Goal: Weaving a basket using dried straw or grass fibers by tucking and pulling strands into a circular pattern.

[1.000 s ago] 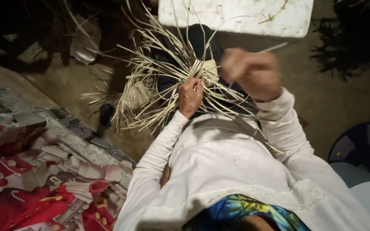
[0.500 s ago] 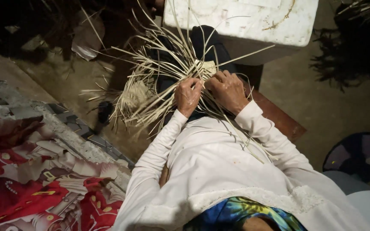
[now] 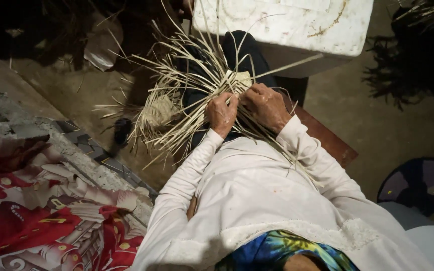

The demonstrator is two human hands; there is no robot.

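Observation:
A bundle of pale straw strips (image 3: 177, 95) fans out over my lap, with a small woven patch (image 3: 243, 79) at its centre. My left hand (image 3: 221, 113) is closed on several strips just below the patch. Close beside it, knuckles up, my right hand (image 3: 265, 105) pinches strips at the patch's lower edge. The two hands almost touch. White long sleeves cover both arms. My fingertips are hidden among the strips.
A white foam box (image 3: 297, 25) stands just beyond the weave. I sit on a brown wooden bench (image 3: 330, 143). A red patterned cloth (image 3: 31, 216) lies at the lower left beside a rough concrete ledge (image 3: 84, 160). A dark round object (image 3: 418, 183) sits at the right.
My right hand, which was raised to the right pulling a long strip, has come back down to the woven patch next to my left hand. The left hand has stayed put.

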